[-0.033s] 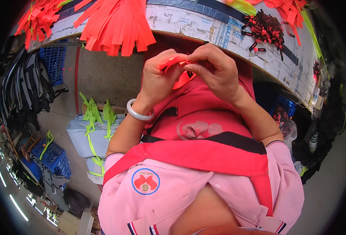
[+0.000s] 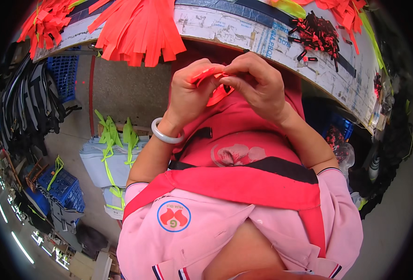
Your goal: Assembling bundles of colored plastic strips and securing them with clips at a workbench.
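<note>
Above my lap, close to the table's near edge, my two hands meet at the fingertips. My left hand (image 2: 192, 91), with a pale bangle at its wrist, is closed on a bright orange-red fabric strip (image 2: 219, 96) that loops down below the fingers. My right hand (image 2: 261, 86) pinches at the strip's end with thumb and forefinger. A small dark bit shows by the right thumb; its kind I cannot make out. The fingertips partly hide the pinched end.
On the worn white table (image 2: 225, 25) ahead lie orange-red strips (image 2: 138, 30) hanging over the edge, and a pile of small black-and-red pieces (image 2: 316, 37). At left are dark straps (image 2: 31, 98), a blue crate (image 2: 64, 189) and pale bundles tied with yellow-green strips (image 2: 94, 161).
</note>
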The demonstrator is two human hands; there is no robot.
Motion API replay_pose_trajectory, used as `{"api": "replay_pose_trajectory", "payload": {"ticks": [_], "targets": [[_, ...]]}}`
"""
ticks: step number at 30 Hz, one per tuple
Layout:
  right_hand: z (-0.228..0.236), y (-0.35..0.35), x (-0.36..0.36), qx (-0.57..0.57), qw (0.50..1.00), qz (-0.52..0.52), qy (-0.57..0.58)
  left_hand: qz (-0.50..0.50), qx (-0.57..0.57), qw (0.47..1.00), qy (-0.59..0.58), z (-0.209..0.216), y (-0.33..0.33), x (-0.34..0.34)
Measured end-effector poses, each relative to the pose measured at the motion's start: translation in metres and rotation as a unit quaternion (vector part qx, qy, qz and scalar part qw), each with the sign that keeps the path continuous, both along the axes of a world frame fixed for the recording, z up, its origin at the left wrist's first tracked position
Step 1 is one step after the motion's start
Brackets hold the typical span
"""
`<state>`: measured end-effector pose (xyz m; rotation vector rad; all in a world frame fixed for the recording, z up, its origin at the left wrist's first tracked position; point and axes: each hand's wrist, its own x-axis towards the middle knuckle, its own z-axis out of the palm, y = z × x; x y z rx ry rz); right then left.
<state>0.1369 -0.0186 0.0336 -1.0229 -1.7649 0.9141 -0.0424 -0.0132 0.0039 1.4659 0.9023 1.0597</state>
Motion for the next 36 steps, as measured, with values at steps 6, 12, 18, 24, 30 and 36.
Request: {"api": "replay_pose_trajectory", "payload": {"ticks": [6, 12, 18, 24, 30, 36], "targets": [[-0.003, -0.002, 0.001, -0.024, 0.999, -0.011, 0.031, -0.029, -0.07, 0.997, -0.014, -0.002, 0.001, -0.001], [-0.004, -0.003, 0.0, -0.017, 1.0, -0.004, 0.01, -0.065, -0.058, 0.995, -0.045, -0.004, 0.001, -0.001], [-0.001, -0.002, 0.002, -0.048, 0.999, 0.018, -0.005, -0.041, -0.033, 0.998, -0.034, -0.004, -0.002, 0.001], [0.0, -0.009, -0.001, -0.157, 0.986, 0.001, 0.056, -0.081, -0.076, 0.993, -0.038, -0.005, 0.003, -0.003], [-0.003, -0.007, 0.001, -0.074, 0.997, 0.004, 0.009, -0.037, -0.021, 0.998, -0.053, -0.008, -0.001, 0.004], [-0.016, -0.008, 0.012, -0.213, 0.974, -0.01, 0.074, -0.075, -0.052, 0.996, 0.015, -0.005, 0.003, 0.006]]}}
